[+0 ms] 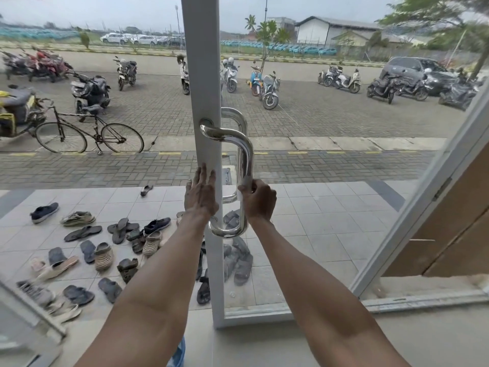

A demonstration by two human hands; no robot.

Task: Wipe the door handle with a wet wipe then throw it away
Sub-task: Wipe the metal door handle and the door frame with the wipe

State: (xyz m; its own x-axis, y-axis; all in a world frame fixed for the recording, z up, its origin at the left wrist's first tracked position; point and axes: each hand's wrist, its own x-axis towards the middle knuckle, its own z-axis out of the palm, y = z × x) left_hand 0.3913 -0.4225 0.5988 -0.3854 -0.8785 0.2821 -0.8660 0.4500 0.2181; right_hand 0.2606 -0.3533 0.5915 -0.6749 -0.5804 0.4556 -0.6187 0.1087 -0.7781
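Note:
A polished steel door handle [244, 152] curves out from the white door frame [203, 75] and runs down to a lower mount. My right hand [260, 201] is closed around the handle's vertical bar, pressing a pale wet wipe [245, 181] against it. My left hand [201, 193] lies flat on the white frame beside the handle, fingers spread and pointing up, holding nothing. A second handle [234, 113] shows on the far side of the glass.
Through the glass, several sandals and shoes [105, 250] lie on the tiled porch. A bicycle [90, 131] and parked motorbikes [264, 86] stand beyond. A second glass door [423, 197] hangs open at right, next to a wooden panel [455, 234].

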